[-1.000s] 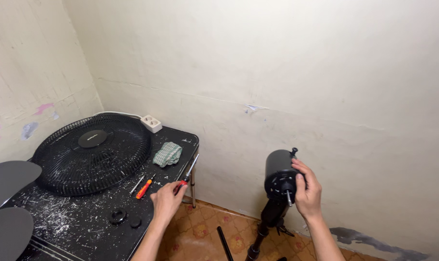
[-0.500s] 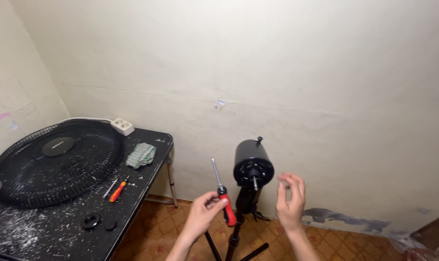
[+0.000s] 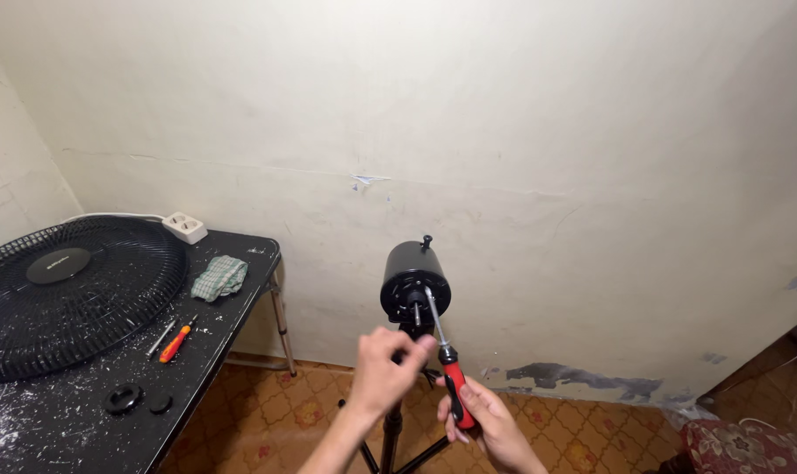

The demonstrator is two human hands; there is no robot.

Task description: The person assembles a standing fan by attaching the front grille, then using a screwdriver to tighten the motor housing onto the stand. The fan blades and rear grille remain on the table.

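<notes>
Red-and-black-handled screwdriver with a steel shaft (image 3: 447, 351) is held up in front of the round black fan motor housing (image 3: 413, 281), its tip touching the housing's front face just beside the short steel spindle (image 3: 417, 313). Right hand (image 3: 486, 421) is clamped around the red handle from below, fingers wrapped shut. Left hand (image 3: 385, 373) is closed, fingertips pinched on the shaft just above the handle. Motor housing sits atop a black stand pole (image 3: 391, 434) with tripod legs, in front of the cream wall; a small black knob (image 3: 427, 240) stands upright on top of the housing.

To the left, well apart from both hands, a black paint-flecked desk (image 3: 82, 412) carries:
- round black wire fan grille (image 3: 74, 294), lying flat;
- small orange-handled screwdriver (image 3: 175, 341) with a thin silver tool (image 3: 161, 337) just beside it;
- green-and-white checked cloth (image 3: 218, 276), crumpled, near the far edge;
- white socket strip (image 3: 184, 227) at the far corner, against the wall;
- black ring nut (image 3: 122, 399) and small black cap (image 3: 160, 403), side by side near the front.

Floor is patterned orange tile (image 3: 284, 412).
</notes>
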